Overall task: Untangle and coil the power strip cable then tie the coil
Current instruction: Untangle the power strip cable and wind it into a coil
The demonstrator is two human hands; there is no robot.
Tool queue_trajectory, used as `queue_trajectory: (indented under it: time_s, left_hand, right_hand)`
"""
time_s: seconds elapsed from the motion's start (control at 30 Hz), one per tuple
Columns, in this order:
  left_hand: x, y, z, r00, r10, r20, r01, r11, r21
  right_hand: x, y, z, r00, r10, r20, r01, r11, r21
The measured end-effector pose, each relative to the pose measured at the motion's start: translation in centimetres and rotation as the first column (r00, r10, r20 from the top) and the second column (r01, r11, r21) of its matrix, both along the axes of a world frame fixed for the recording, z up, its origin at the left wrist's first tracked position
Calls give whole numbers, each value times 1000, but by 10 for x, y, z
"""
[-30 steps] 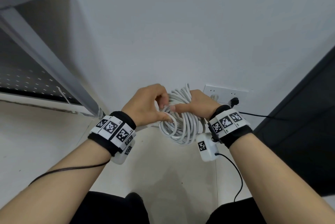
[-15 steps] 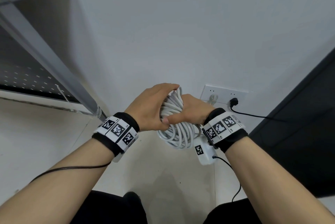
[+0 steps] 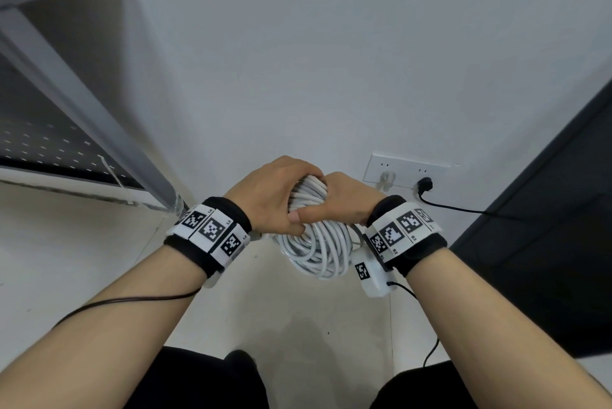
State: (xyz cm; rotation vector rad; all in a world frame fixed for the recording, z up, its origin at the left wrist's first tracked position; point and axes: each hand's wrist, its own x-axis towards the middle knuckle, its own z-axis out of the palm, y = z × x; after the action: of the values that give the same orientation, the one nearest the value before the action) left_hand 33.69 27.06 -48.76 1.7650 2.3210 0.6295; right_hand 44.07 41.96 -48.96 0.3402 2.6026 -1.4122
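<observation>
A white power strip cable [image 3: 314, 249] is wound into a thick coil of several loops, held up in front of me above the floor. My left hand [image 3: 268, 196] grips the coil's upper part from the left, fingers curled over the top. My right hand [image 3: 341, 200] grips the same part from the right, thumb laid across the strands toward the left hand. The two hands touch. The coil's lower loops hang free below them. The power strip body and the plug are hidden.
A white wall socket plate [image 3: 405, 170] sits low on the wall behind my hands, with a black plug [image 3: 425, 184] in it and its black cord running right. A grey table leg [image 3: 82, 107] slants at left. A dark cabinet [image 3: 546, 226] stands at right.
My left hand has shifted from pinching a strand to closing over the coil's top. Both hands have drawn closer together and risen slightly with the coil.
</observation>
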Motion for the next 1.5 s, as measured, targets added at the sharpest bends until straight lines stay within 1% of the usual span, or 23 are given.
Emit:
queue_trajectory:
  time_s: [0.13, 0.23, 0.27, 0.4, 0.5, 0.57, 0.7, 0.83, 1.0, 1.2, 1.33, 1.5]
  left_hand:
    - [-3, -2, -1, 998, 61, -9, -61, 998, -10]
    - [-8, -4, 1, 989, 139, -45, -140, 990, -30]
    - [-10, -5, 3, 985, 165, -50, -166, 986, -30]
    - [-15, -8, 6, 960, 272, -60, -273, 962, -4]
    - [-14, -9, 5, 951, 293, -102, -297, 954, -28]
    - [-14, -9, 6, 949, 304, -81, -308, 951, -38]
    - [-12, -10, 15, 952, 306, 14, -306, 952, -22]
    - [-9, -12, 19, 947, 296, 123, -291, 955, -57]
    - [-8, -10, 18, 943, 276, 189, -262, 961, -93]
    - [-6, -15, 19, 936, 278, 217, -268, 960, -78]
    - [-7, -19, 21, 937, 281, 209, -275, 960, -62]
    - [-9, -30, 19, 934, 289, 210, -281, 957, -65]
  right_hand:
    - [-2, -2, 2, 999, -46, 17, 46, 998, 33]
    - [-2, -6, 4, 994, -106, -2, 104, 978, 182]
    - [-2, -7, 5, 995, -99, -6, 98, 971, 217]
    - [-1, -15, 3, 1000, -16, 2, 15, 967, 256]
    - [-5, -20, -6, 998, -34, -62, 52, 944, 327]
    - [-6, -21, -7, 991, -61, -120, 100, 932, 348]
    - [-7, -18, -2, 973, -99, -209, 159, 942, 295]
    - [-3, -15, 3, 975, -113, -190, 152, 967, 206]
    - [-3, -15, 9, 978, -93, -188, 125, 978, 164]
    - [-4, -16, 15, 982, -67, -177, 99, 979, 179]
    - [-6, -21, 15, 980, -67, -188, 102, 978, 183]
    - [-11, -33, 12, 981, -34, -193, 78, 971, 227]
